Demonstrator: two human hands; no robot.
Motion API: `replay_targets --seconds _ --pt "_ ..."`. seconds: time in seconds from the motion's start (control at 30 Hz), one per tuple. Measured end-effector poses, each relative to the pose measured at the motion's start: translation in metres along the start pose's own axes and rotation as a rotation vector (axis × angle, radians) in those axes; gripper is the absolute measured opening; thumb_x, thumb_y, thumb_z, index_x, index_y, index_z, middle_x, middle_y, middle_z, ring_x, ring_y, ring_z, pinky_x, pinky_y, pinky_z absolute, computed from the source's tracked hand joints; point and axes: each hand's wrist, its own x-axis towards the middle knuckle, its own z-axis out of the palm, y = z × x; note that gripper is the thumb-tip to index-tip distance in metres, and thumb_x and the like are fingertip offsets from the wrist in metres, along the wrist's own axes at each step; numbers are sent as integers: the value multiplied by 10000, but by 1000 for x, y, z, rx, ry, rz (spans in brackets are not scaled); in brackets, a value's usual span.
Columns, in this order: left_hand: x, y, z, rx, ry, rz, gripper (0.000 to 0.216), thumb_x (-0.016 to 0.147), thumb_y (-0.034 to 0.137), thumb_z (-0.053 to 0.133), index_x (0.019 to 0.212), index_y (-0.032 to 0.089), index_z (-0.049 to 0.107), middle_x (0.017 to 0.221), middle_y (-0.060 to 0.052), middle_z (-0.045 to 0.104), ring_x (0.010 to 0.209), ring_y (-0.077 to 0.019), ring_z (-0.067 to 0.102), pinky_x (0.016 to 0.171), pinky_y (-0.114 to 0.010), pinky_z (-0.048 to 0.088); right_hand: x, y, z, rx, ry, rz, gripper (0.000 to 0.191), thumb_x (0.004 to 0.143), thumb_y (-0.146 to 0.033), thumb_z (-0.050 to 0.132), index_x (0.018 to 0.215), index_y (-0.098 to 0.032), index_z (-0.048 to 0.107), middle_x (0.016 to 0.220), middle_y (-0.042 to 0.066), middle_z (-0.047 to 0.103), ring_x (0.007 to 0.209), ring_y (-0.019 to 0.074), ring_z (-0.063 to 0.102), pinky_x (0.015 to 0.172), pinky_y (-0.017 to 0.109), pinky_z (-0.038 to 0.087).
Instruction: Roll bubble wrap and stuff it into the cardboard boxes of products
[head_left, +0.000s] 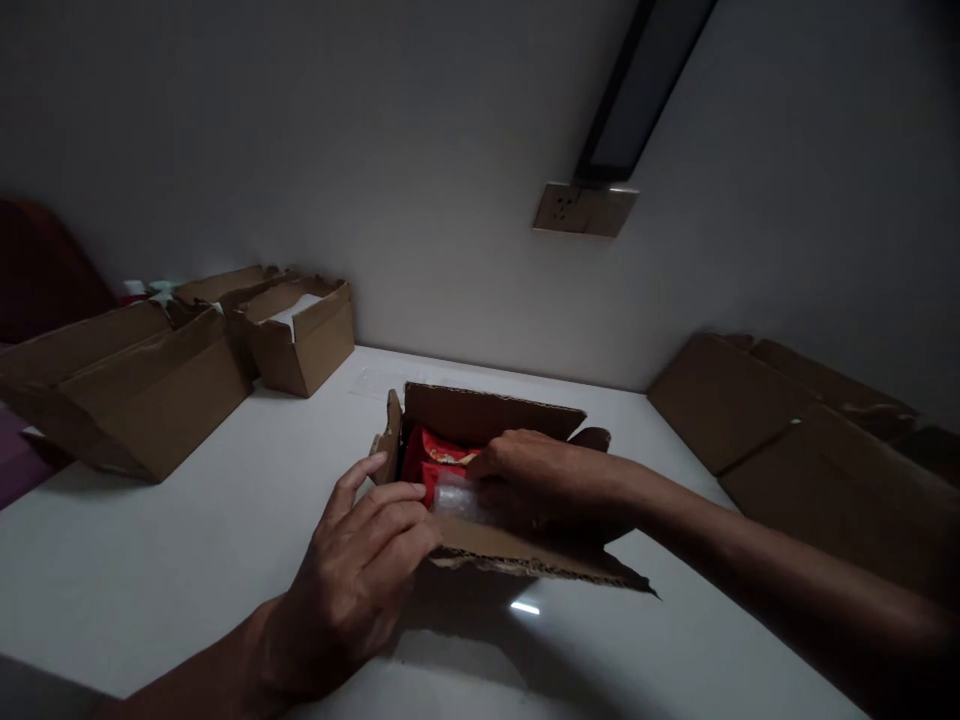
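A small open cardboard box [487,410] stands on the white table [187,540] in front of me, its near flap [525,560] folded toward me. Red packets [439,455] and a clear plastic piece [457,497] lie inside. My left hand [360,580] rests at the box's near left edge, fingers curled against the packets and the flap. My right hand [540,475] reaches into the box from the right, fingers bent down onto the packets and the clear plastic; what it grips is hard to make out in the dim light.
Two open cardboard boxes [142,385] [300,335] stand at the back left against the wall, with small bottles [139,290] behind them. Flattened cardboard sheets [787,430] lean at the right. A wall socket [583,208] sits above.
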Motion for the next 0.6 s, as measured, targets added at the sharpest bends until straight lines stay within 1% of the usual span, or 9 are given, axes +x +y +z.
replay_targets --seconds 0.07,0.13,0.23,0.33,0.4,0.43,0.5,0.57,0.6 --pt "1 -1 1 -26 20 -21 294 845 -31 497 1037 149 626 962 -69 723 1076 -223 653 1107 -555 376 9 -6 0 -62 -86 57 178 844 -161 556 854 -167 733 759 44 710 622 122 573 554 244 308" --pt "5 -2 2 -36 12 -28 289 844 -32 499 1033 149 622 949 -63 713 1069 -221 650 1108 -555 374 17 -11 3 -165 -118 120 216 851 -169 554 936 -151 752 854 94 741 702 167 639 569 256 334" --pt "12 -5 3 8 9 -21 296 839 -27 534 1064 149 611 967 -66 697 1094 -229 633 1110 -547 379 16 -9 5 -280 -20 159 222 883 -190 556 964 -128 754 936 140 746 774 217 680 592 276 382" --pt "14 -8 1 88 96 -50 419 828 4 609 1217 151 565 1144 -116 648 1196 -259 578 1097 -524 412 -18 9 1 -174 288 121 195 899 -293 606 973 -170 739 940 95 742 784 202 673 625 276 420" --pt "7 -10 -2 100 174 -126 580 824 54 658 1361 183 482 1298 -142 572 1272 -277 528 1090 -502 432 -59 26 6 0 594 168 253 920 -411 583 973 -213 730 892 59 734 731 178 655 613 272 442" --pt "2 -12 -4 88 204 -188 640 826 86 675 1409 210 442 1348 -139 541 1298 -280 509 1094 -491 434 -82 33 14 100 741 241 304 926 -477 559 968 -228 729 873 54 732 707 175 652 599 274 456" --pt "-14 -18 -5 18 206 -369 673 839 166 691 1444 263 414 1396 -115 516 1315 -278 500 1106 -476 427 -123 45 42 250 961 445 393 901 -597 542 904 -254 734 858 63 737 699 198 666 574 297 480" --pt "-30 -26 -2 -133 131 -592 657 845 255 696 1442 285 424 1430 -103 505 1307 -283 514 1105 -475 429 -145 50 84 364 1063 592 409 845 -657 591 834 -272 729 815 73 741 714 225 685 619 340 522" --pt "-37 -31 2 -233 82 -693 674 834 289 706 1445 287 420 1452 -104 493 1307 -288 518 1102 -471 431 -146 50 107 423 1089 595 415 804 -676 626 835 -275 728 832 79 747 727 239 691 635 358 536"
